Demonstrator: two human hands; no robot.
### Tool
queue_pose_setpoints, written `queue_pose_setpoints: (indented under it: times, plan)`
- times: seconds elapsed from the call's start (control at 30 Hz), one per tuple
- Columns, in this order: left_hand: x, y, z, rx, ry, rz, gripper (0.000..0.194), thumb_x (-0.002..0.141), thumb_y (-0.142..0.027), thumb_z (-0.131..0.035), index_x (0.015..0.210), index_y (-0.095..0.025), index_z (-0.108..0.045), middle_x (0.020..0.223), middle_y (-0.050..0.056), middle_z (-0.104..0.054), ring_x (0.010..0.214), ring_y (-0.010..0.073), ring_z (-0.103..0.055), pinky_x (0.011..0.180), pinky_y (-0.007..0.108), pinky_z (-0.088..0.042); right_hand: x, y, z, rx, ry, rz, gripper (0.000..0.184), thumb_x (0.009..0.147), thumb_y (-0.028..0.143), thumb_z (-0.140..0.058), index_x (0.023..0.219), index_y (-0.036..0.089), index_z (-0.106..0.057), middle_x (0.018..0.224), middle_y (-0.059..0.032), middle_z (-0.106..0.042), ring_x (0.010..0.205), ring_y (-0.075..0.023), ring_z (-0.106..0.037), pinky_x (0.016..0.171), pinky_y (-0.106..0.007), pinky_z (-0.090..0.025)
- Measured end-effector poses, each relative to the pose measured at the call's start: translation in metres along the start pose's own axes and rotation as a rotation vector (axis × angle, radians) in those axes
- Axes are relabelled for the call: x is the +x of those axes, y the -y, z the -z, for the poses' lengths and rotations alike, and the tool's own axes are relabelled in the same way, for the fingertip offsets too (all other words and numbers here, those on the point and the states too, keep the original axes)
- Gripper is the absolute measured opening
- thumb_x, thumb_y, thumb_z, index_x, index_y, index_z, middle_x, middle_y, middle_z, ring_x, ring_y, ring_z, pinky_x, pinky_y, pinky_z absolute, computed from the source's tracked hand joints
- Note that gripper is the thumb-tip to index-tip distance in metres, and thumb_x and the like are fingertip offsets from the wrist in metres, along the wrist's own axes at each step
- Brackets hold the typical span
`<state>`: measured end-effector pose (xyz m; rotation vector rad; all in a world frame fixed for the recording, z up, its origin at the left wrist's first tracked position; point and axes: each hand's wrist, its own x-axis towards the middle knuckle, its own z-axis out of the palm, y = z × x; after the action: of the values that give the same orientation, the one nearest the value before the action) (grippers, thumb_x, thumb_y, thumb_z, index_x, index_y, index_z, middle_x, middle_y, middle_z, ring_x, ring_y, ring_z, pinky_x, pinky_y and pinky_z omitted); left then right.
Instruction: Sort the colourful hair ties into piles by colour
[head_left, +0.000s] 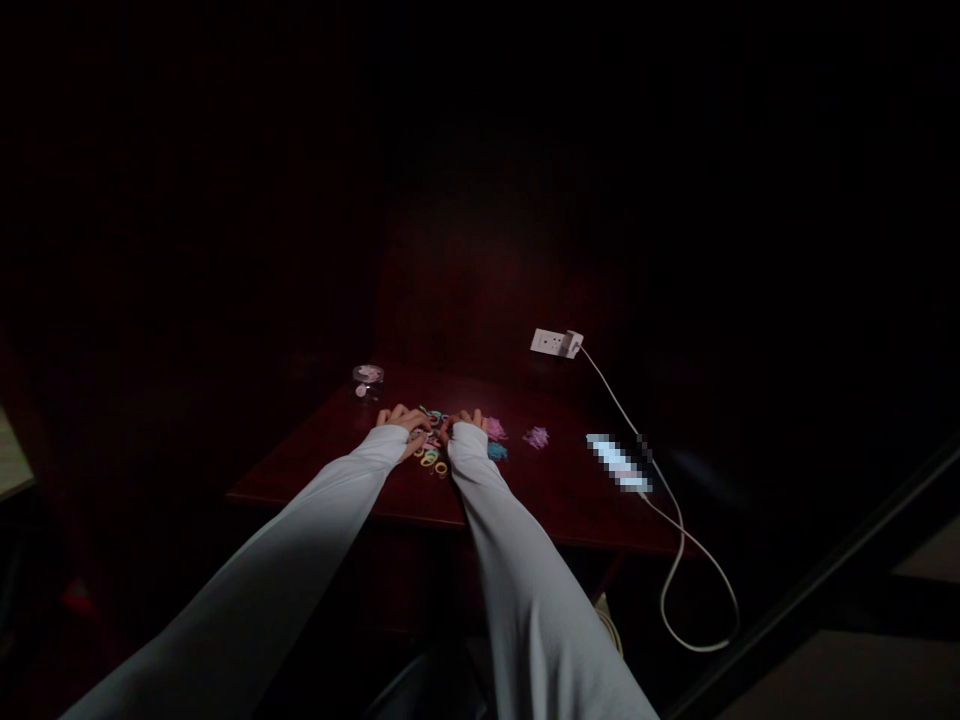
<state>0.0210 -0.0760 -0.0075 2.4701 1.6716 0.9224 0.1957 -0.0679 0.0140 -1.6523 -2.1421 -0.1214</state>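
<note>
A loose heap of small coloured rings (pixel 430 459), which look like hair ties in yellow, green and pink, lies on the dark red table (pixel 352 480). My left hand (pixel 400 420) rests at the heap's left side, fingers apart and bent over the rings. On the other side, my right hand (pixel 463 422) has its fingers curled down at the heap's edge; whatever is between the fingertips is hidden. Beside it are a pink bunch (pixel 495 430) and a blue bunch (pixel 497 452) of small bands. Further right sits a purple bunch (pixel 536 437).
A clear round jar (pixel 367 383) with pale pink marks stands at the table's back left. Toward the right lies a blurred-out bright phone-like object (pixel 619 463), its white cable (pixel 681 520) looping past the table edge to a plug in the wall socket (pixel 551 343). The surroundings are very dark.
</note>
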Motion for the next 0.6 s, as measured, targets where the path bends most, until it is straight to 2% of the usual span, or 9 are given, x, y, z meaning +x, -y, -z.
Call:
queue_pose_setpoints:
  times: [0.13,0.27,0.47,0.6]
  plan:
    - [-0.001,0.000,0.003,-0.017,0.008,-0.008,0.017,0.089,-0.027,-0.057,0.102,-0.028,-0.069,0.120,0.000,-0.072,0.112,0.0260,-0.051,0.095,0.044,-0.027,0.000,-0.007,0.004,0.002,-0.006,-0.006,0.021,0.098,0.034,-0.057,0.104,0.022,-0.073,0.109,-0.0084,-0.069,0.108,-0.0236,-0.053,0.090,-0.032,-0.031]
    - [-0.001,0.000,0.003,-0.019,0.006,-0.005,0.017,0.089,-0.027,-0.059,0.101,-0.029,-0.070,0.122,-0.001,-0.072,0.110,0.0256,-0.051,0.093,0.043,-0.027,0.002,-0.013,0.005,0.027,-0.001,-0.010,0.022,0.099,0.037,-0.058,0.101,0.022,-0.073,0.100,-0.0066,-0.067,0.095,-0.0199,-0.053,0.084,-0.029,-0.031]
    - [0.001,0.002,0.001,-0.023,-0.022,-0.012,0.020,0.087,-0.028,-0.059,0.103,-0.029,-0.071,0.123,-0.001,-0.072,0.112,0.0266,-0.050,0.093,0.043,-0.028,-0.001,-0.016,0.005,0.087,-0.001,0.040,0.019,0.097,0.036,-0.062,0.103,0.024,-0.075,0.097,-0.0038,-0.064,0.093,-0.0185,-0.051,0.086,-0.028,-0.032]
    - [0.001,0.005,-0.001,-0.026,-0.033,-0.046,0.028,0.089,-0.029,-0.056,0.113,-0.031,-0.071,0.125,0.000,-0.071,0.111,0.0262,-0.049,0.091,0.042,-0.028,-0.007,-0.017,0.008,0.120,0.000,0.076,0.020,0.097,0.033,-0.062,0.110,0.026,-0.075,0.102,-0.0041,-0.064,0.094,-0.0181,-0.052,0.085,-0.027,-0.034]
